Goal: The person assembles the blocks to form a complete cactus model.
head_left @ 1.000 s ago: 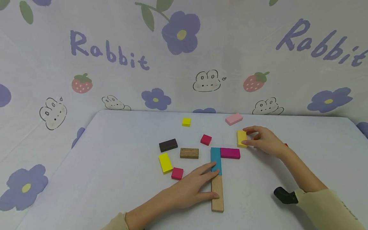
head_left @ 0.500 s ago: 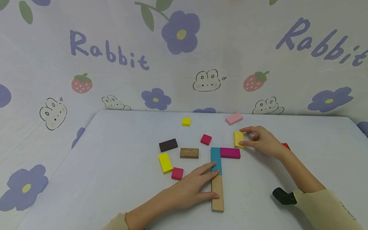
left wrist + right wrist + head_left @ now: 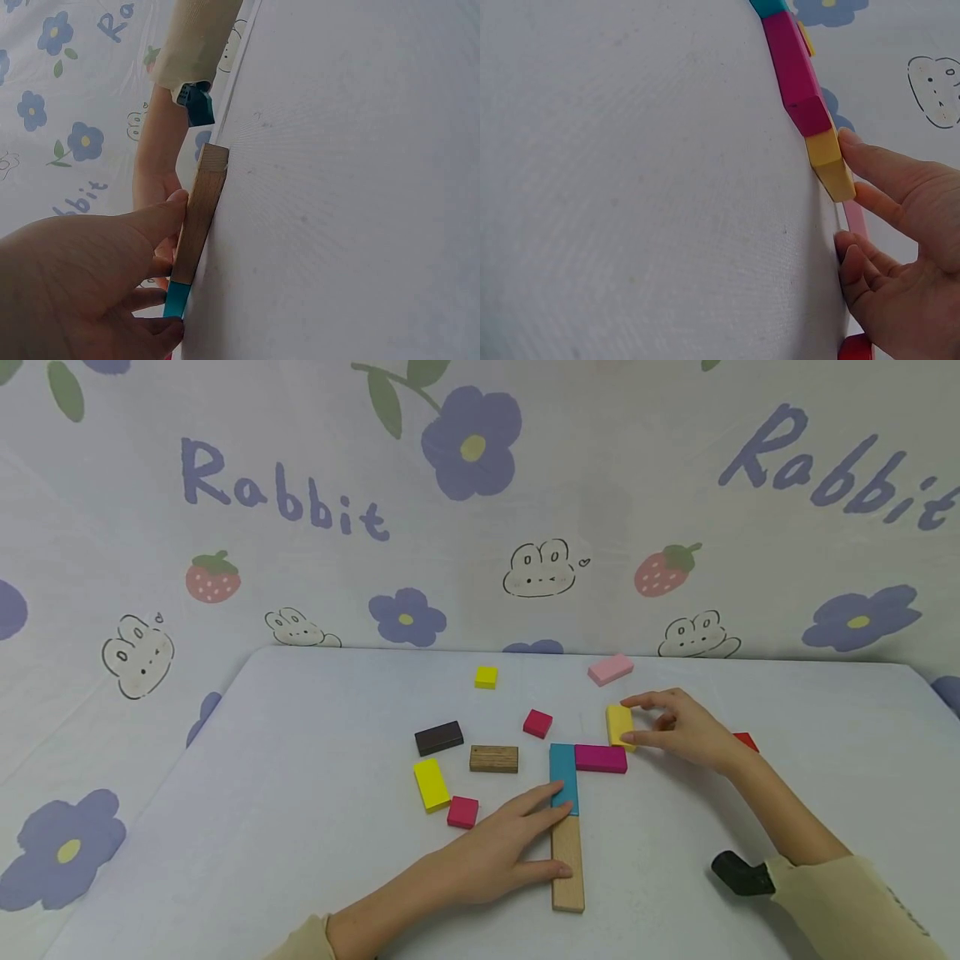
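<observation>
In the head view, my left hand (image 3: 498, 847) rests on two blocks laid end to end. Two fingers lie on the blue block (image 3: 564, 768), while the thumb touches the pale wooden block (image 3: 567, 877) nearer me. A magenta block (image 3: 602, 759) sits against the blue block's far right side. My right hand (image 3: 686, 731) holds a yellow block (image 3: 619, 727) between thumb and forefinger. That block stands lengthwise just beyond the magenta block's right end; in the right wrist view the yellow block (image 3: 829, 161) appears to meet the magenta block (image 3: 795, 71).
Left of the row lie a black block (image 3: 439, 738), a brown wooden block (image 3: 494, 759), another yellow block (image 3: 432, 785) and a red cube (image 3: 462, 812). Farther back are a red cube (image 3: 537, 723), a yellow cube (image 3: 486, 677) and a pink block (image 3: 611, 669). My right wrist partly hides a red block (image 3: 746, 742).
My right hand has moved the yellow block left and slightly toward me, up to the magenta block's right end. The left hand and the other blocks stay in place.
</observation>
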{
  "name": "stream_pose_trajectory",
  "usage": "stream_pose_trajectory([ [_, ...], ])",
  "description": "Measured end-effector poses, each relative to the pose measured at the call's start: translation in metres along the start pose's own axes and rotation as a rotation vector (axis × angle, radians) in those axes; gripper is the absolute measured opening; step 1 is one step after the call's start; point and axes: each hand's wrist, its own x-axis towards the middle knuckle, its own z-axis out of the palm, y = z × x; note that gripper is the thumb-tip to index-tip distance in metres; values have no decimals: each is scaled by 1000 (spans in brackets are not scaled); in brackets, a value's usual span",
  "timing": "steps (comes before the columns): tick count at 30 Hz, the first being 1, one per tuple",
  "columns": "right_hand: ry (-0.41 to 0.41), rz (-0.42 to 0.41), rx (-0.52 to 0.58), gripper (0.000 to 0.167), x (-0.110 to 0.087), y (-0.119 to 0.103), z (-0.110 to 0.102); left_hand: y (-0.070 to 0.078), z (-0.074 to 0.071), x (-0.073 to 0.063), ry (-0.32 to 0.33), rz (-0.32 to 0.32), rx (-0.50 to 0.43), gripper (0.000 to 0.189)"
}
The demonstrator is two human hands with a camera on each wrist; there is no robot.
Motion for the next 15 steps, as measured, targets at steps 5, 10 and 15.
stream_pose_trajectory([
  [5,2,-9,-8,57,0,1,1,-1,1,0,1,1,4,71],
  [10,4,-11,-6,56,-2,-1,1,-1,1,0,5,4,3,71],
  [15,5,-11,-4,56,-2,-2,2,-2,2,0,6,4,-1,71],
])
